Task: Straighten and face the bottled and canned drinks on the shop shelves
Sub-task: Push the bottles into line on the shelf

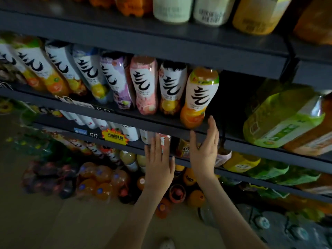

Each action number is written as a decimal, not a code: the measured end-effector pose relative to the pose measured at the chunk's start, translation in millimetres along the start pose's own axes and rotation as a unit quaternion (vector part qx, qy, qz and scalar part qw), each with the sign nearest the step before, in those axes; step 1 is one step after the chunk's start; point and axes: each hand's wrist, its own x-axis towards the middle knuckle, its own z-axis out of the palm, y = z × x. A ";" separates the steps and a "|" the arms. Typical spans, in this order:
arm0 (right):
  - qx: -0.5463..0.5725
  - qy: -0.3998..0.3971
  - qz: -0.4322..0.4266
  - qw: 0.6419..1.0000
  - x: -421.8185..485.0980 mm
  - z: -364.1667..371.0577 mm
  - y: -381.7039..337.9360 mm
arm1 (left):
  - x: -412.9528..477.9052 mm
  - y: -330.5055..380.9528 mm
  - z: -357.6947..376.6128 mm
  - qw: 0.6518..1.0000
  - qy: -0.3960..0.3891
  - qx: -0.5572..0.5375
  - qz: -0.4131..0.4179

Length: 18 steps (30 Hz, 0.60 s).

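I had both hands empty, fingers straight and loose, gripping nothing. The orange-flavoured bottle stood last on the right in its row on the middle shelf, beside a dark gap. Its long axis ran roughly upright, with the cap end leaning right in my view. My right hand was nearer, its fingertips just beside the bottle's base at the shelf lip, though I could not tell if they touched. The bottle lay up and slightly left of that palm. My left hand hung lower, before the shelf below.
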 end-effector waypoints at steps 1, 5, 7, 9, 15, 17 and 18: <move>-0.003 0.018 -0.030 0.999 -15.9 -1.8 11.6 | -13.4 0.2 8.1 1.000 -0.007 -0.007 0.013; -0.026 -0.018 0.011 0.999 -78.2 7.2 85.2 | -56.1 4.9 53.8 0.996 -0.067 -0.006 0.067; -0.044 -0.087 0.059 0.993 -93.5 20.4 120.2 | -63.3 7.9 81.2 0.992 -0.086 -0.007 0.091; -0.060 -0.148 0.057 0.985 -96.6 33.7 145.1 | -61.0 10.9 108.6 0.990 -0.086 0.029 0.104; -0.048 -0.226 0.055 0.971 -85.4 70.1 186.8 | -36.7 -4.1 173.4 0.989 -0.057 0.092 0.105; -0.029 -0.227 0.055 0.972 -83.3 79.2 192.8 | -35.9 -8.8 181.4 0.984 -0.080 0.110 0.119; -0.024 -0.227 0.052 0.972 -82.5 83.2 194.8 | -37.2 -13.6 188.8 0.978 -0.092 0.128 0.139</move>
